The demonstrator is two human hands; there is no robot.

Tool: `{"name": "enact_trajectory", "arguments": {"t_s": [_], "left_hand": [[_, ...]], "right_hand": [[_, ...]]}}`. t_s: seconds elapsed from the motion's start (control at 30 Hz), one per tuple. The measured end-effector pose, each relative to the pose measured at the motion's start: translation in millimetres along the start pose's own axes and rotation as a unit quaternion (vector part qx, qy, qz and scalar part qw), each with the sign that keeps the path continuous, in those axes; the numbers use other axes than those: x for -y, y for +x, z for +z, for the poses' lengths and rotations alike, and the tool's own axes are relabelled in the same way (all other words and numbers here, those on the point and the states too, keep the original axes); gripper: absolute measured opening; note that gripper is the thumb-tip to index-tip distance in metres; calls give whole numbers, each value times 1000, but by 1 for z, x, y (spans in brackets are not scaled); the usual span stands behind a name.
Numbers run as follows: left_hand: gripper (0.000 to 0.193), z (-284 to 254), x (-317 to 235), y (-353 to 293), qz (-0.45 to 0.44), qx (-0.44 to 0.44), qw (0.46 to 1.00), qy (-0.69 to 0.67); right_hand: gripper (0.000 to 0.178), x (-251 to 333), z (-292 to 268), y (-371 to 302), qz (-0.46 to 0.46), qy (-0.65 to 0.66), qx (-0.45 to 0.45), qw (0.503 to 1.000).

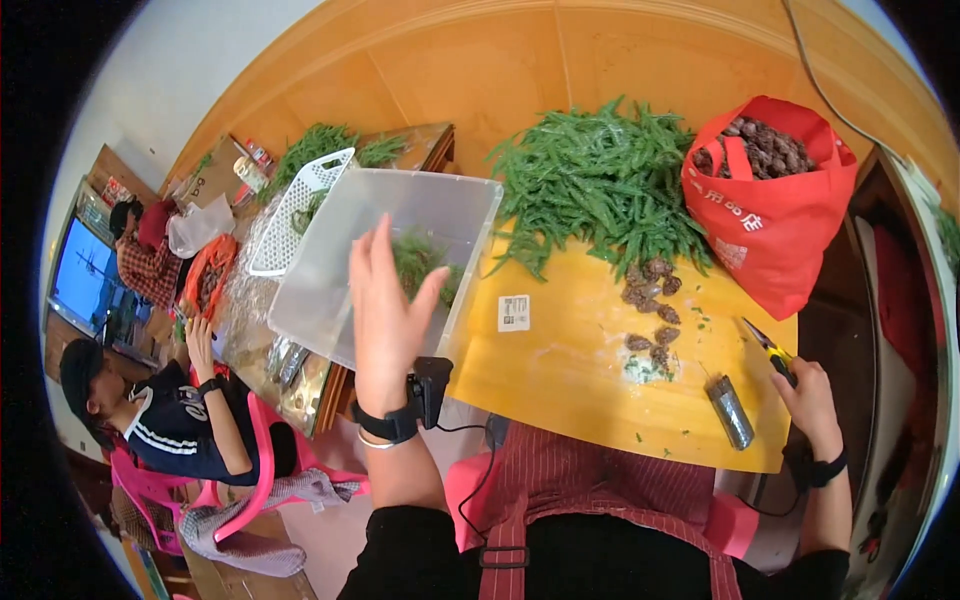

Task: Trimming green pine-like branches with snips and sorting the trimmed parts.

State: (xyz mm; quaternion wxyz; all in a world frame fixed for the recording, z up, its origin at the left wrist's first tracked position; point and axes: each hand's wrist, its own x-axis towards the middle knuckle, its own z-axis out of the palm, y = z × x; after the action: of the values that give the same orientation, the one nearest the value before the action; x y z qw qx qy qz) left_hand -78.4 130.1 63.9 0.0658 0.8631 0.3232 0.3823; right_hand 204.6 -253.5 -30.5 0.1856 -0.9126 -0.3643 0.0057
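Note:
My left hand (388, 310) is raised over a translucent plastic bin (320, 215), its fingers stretched out and nothing in them. Inside the bin lie some green needle sprigs (412, 262), partly behind that hand. My right hand (808, 398), at the right edge of the yellow board (560, 375), is closed round pliers (768, 345) with yellow and black handles, their jaws pointing up and left. Beside it on the board lies a dark grey bundle of thin wires (731, 412). Several brown pine cones (660, 312) sit mid-board, below a big pile of green pine sprigs (605, 180).
A red cloth bag (765, 225) full of pine cones stands at the far right. Left of the bin are a white perforated basket (290, 225) and more sprigs (320, 148). A co-worker (165, 410) sits on a pink chair (262, 450) at the left; others are farther back.

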Motion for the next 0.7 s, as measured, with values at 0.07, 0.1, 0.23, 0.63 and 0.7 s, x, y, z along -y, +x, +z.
{"name": "enact_trajectory", "arguments": {"t_s": [0.07, 0.1, 0.23, 0.63, 0.7], "left_hand": [[60, 9, -10, -3, 42, 31, 999, -5], [57, 17, -18, -2, 71, 55, 994, -57], [45, 62, -64, -10, 83, 174, 942, -276], [39, 265, -91, 24, 13, 317, 935, -155], [35, 269, -93, 28, 17, 298, 943, -146]], "right_hand": [[24, -4, 5, -1, -5, -6, 2, 1000], [24, 0, 4, 0, -12, 8, 21, 1000], [24, -5, 6, 1, -6, 33, 93, 995], [21, 45, -34, 4, -80, 107, 123, 983], [24, 57, -41, 3, -112, 111, 154, 975]]}}
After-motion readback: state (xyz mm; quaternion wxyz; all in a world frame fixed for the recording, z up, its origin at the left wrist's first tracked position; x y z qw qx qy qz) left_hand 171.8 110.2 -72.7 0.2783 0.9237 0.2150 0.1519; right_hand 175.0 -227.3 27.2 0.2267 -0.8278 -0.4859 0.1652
